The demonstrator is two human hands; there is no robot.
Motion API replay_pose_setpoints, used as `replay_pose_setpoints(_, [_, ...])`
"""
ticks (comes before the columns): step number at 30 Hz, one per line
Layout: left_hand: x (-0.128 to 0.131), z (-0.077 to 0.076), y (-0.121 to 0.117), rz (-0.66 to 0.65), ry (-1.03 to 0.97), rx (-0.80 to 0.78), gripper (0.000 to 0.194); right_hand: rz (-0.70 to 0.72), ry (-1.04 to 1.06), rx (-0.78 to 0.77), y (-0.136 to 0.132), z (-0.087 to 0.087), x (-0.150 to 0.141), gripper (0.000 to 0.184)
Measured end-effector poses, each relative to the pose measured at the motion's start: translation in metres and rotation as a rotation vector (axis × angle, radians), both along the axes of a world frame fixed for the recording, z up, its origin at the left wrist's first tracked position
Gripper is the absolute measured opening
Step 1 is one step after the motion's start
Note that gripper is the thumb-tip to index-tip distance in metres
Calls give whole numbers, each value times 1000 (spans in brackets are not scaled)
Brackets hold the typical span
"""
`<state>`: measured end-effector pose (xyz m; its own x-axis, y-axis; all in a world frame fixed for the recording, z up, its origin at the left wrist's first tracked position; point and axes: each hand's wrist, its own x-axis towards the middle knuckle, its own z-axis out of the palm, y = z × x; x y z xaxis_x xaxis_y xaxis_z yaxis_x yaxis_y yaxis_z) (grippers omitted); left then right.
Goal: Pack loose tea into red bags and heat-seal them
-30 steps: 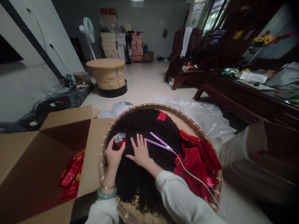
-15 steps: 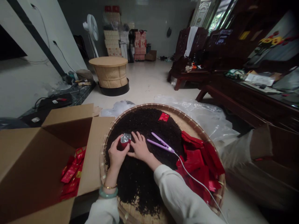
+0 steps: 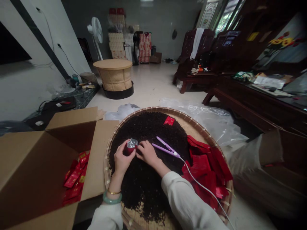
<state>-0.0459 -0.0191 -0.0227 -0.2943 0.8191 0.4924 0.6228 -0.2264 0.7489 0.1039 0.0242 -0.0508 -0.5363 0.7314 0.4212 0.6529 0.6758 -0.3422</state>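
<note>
My left hand (image 3: 123, 158) grips a small red foil packet (image 3: 132, 144) with its silvery mouth facing up, above loose dark tea leaves (image 3: 136, 182). Close beside the packet, on its right, is my right hand (image 3: 147, 152), its fingers curled together; whatever they hold is hidden. The leaves lie spread in a round woven bamboo tray (image 3: 203, 127). To the right of my right hand, a purple handheld heat sealer (image 3: 168, 149) rests on the leaves with its jaws apart. A flat red packet (image 3: 169, 120) lies toward the tray's far side.
Red packets (image 3: 201, 166) are heaped at the tray's right, crossed by the sealer's white cord (image 3: 202, 183). An open cardboard box (image 3: 96, 159) at the left has several filled red packets (image 3: 75, 180) inside. Clear plastic sheeting (image 3: 211, 118) lies beyond the tray; dark wooden furniture (image 3: 240, 99) stands right.
My right hand has gone from spread flat over the leaves to curled fingers beside the packet. The left hand has moved slightly right with the packet. The view has shifted a little.
</note>
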Motion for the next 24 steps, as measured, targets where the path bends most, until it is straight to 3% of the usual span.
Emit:
replay_pose_setpoints(5, [2, -1, 0, -33, -9, -15, 43, -165, 690, -245, -1, 7, 5, 13])
replay_pose_setpoints(9, [5, 0, -1, -59, 2, -15, 42, -333, 1278, -780, -3, 17, 6, 24])
replay_pose_setpoints(11, [6, 0, -2, -67, 22, -2, 42, -305, 1491, -1041, -3, 20, 6, 30])
replay_pose_setpoints(13, [6, 0, -2, -80, 51, 13, 42, -226, 1615, -1162, -3, 24, 7, 35])
replay_pose_setpoints(19, [13, -2, -4, -146, 117, 30, 45, -173, 1782, -1098, 1, 48, 12, 33])
replay_pose_setpoints(24, [24, -4, -6, -175, 138, -1, 48, -155, 1942, -876, 0, 75, 1, 25])
